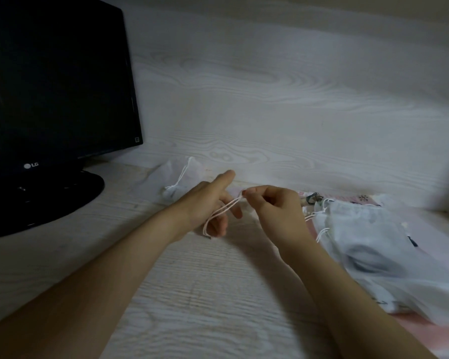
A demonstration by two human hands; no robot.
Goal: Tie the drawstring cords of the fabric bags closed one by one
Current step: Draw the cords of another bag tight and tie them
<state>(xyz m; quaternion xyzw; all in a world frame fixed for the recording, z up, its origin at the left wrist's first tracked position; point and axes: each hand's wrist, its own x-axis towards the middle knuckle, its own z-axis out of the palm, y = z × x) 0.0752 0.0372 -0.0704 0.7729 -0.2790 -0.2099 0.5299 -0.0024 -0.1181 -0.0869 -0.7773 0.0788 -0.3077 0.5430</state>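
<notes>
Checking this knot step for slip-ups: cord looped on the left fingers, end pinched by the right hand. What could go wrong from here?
The right hand pinches only the tip of the cord, so it might slip free before the knot is pulled through.
The loop lies round fingers of the left hand, so tightening could cinch on a finger.
Loose cords in the pile of bags overlap and may tangle.

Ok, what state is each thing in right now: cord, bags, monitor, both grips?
cord: stretched between both grips, no knot visible.
left grip: holds cord looped over its fingers, index finger straight.
right grip: pinches cord end.
single bag: lying on desk, neck cinched.
bag pile: heaped, cords loose.
monitor: screen dark.
</notes>
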